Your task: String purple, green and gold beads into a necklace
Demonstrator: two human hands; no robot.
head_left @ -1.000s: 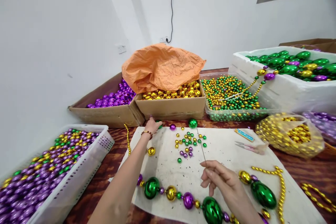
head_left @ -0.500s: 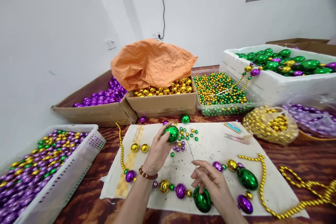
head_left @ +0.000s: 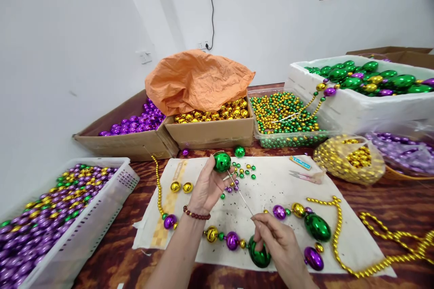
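Observation:
Between the fingertips of my left hand [head_left: 210, 185] is a shiny round green bead [head_left: 222, 161], raised above the white cloth [head_left: 233, 216]. My right hand [head_left: 276, 239] pinches a long thin needle [head_left: 244, 199], whose far end reaches up to the underside of that bead; whether its tip is inside I cannot tell. Under my right fingers lies a large green oval bead [head_left: 259, 253], joined to a strung row with a purple bead [head_left: 232, 240] and a gold bead [head_left: 212, 234]. Small loose beads [head_left: 241, 170] are scattered behind the needle.
Scissors [head_left: 305, 176] and a blue packet [head_left: 301, 163] lie on the cloth's right. A gold bead chain [head_left: 339, 235] curls at the right. Behind stand a box of gold beads [head_left: 210, 133], a clear tub [head_left: 288, 137] and a foam box [head_left: 379, 110]. A white basket [head_left: 98, 221] flanks the left.
My left hand has lifted the green bead slightly and turned more palm-up. The needle now slants up to the bead's underside, where before its end was apart to the right.

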